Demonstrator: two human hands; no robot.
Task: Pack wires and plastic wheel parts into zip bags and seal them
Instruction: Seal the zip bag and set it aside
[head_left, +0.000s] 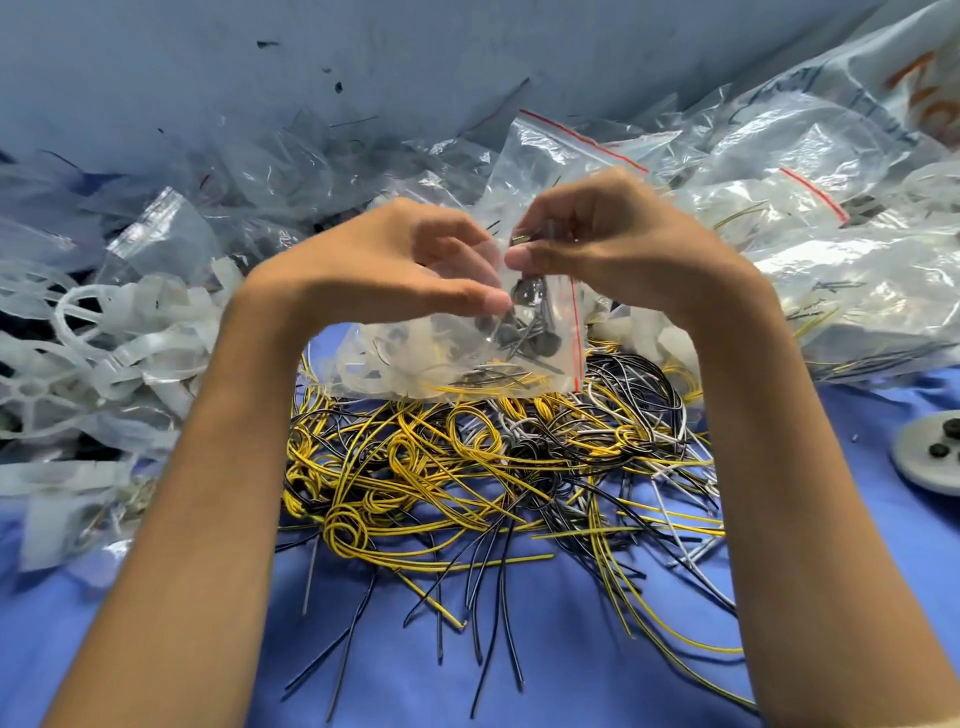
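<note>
Both hands are raised over the middle of the blue counter (519, 675), holding one clear zip bag (447, 358) between them, just above the loose heap of yellow, black and white wires (467, 467). The left hand (395, 260) has its fingers curled, with thumb and fingertips pinching the bag's left wall. The right hand (613, 244) pinches the bag's upper right corner between thumb and forefinger, close to the red zip strip (575, 332), which runs upright down the bag's right edge. A small brass-coloured bit shows at those fingertips, but I cannot tell whether it is a part being fed in or only a glint. Inside the bag lie dark round pieces (519, 322) and a few yellow wires along its lower edge, so filling looks nearly or fully done. The step in hand seems to be the last loading or the gathering of the mouth before sealing. The next move likely calls for bringing both lips of the mouth together and running pinched fingers down the whole strip, keeping wire ends out of the seal. White plastic wheel parts (78, 338) lie heaped at the left, more zip bags (779, 208) are piled at the far right, and a grey disc (930, 457) sits at the right edge.
</note>
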